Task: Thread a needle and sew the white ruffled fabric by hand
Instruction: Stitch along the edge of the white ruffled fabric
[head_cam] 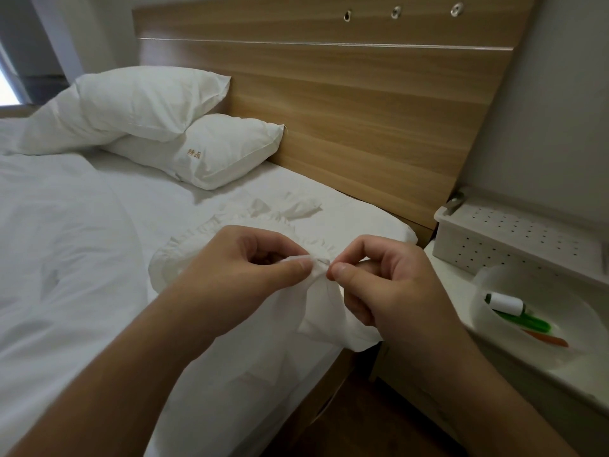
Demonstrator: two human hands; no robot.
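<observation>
White ruffled fabric (324, 311) was held up in both hands just in front of the bed's (82, 258) near corner.

A gathered fold of the fabric was pinched between the thumb and curled fingers of the left hand (244, 275), while the right hand (385, 285) was closed in a fingertip pinch touching the same fold; whether a needle was held there could not be told. The rest of the fabric trailed back onto the bed. Right of the bed, a white bowl (494, 285) held a thread spool (507, 304) and green and orange items.
</observation>
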